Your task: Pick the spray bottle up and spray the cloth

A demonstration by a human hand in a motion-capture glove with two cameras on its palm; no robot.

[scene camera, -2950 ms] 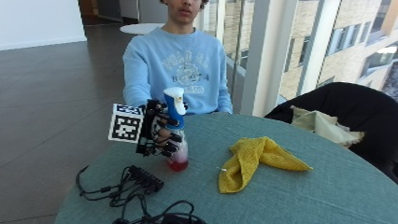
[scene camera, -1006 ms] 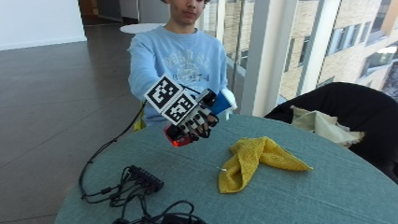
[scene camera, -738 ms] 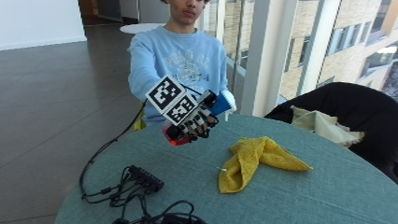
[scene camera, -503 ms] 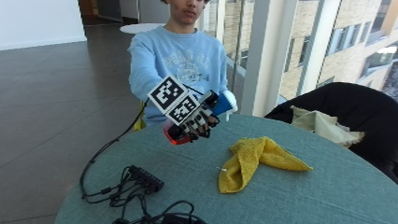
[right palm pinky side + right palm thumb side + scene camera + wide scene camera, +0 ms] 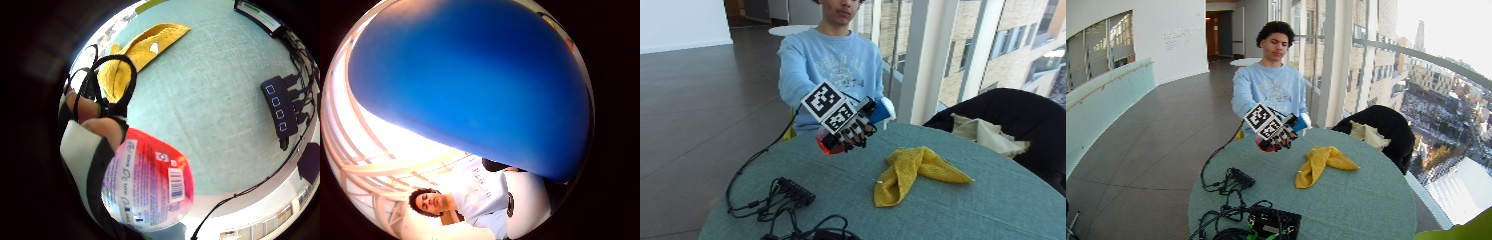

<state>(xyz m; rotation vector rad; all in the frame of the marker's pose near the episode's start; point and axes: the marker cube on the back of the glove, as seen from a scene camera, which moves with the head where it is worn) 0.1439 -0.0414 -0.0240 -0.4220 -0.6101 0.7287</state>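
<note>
The black-gloved right hand [image 5: 852,131] has its grip clenched around a clear plastic spray bottle with a blue trigger head and pink-red liquid [image 5: 874,113], holding it in the air above the round teal tabletop [image 5: 1013,210], tipped over so the blue head points toward the person and the red base [image 5: 824,146] faces outward. In the little-finger-side palm view the bottle's rounded base [image 5: 150,185] shows a white label with a barcode over pink liquid. The blue head fills the thumb-side palm view [image 5: 470,85]. A crumpled yellow terry cloth [image 5: 913,172] lies on the tabletop, near the bottle but apart from it. A black multi-port hub with cables [image 5: 794,190] rests nearer the tabletop's edge.
</note>
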